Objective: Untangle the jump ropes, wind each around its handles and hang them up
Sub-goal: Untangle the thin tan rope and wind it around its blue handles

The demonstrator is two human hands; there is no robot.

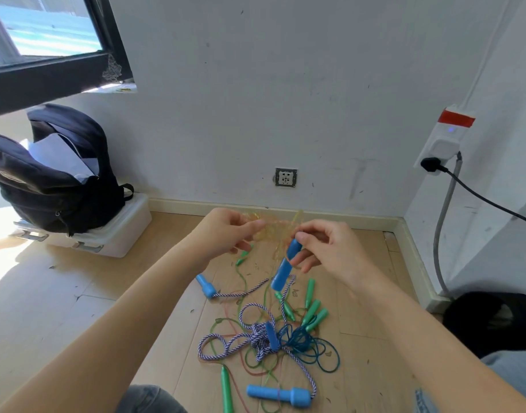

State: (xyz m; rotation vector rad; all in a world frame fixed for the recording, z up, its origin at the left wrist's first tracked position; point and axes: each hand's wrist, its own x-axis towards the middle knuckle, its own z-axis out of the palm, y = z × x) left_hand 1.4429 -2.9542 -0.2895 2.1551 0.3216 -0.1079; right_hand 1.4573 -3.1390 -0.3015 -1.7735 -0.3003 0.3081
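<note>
Both your grips are pinching the see-through yellow rope (273, 231), held up in the air between your left hand (226, 231) and your right hand (324, 248).

You look to be at the untangling step. A blue handle (285, 265) hangs by your right fingers (300, 257), and I cannot tell if they hold it too. Down on the floor (76, 293) the other ropes lie in one big knot: the striped rope (255, 338), the dark blue rope (312, 347), thin green and red ones, and a bunch of green handles (312, 311). I think you next need to find the yellow rope's loose end and pull it slowly out of the loops, so nothing gets tighter. No rope is wound or hung up yet.
</note>
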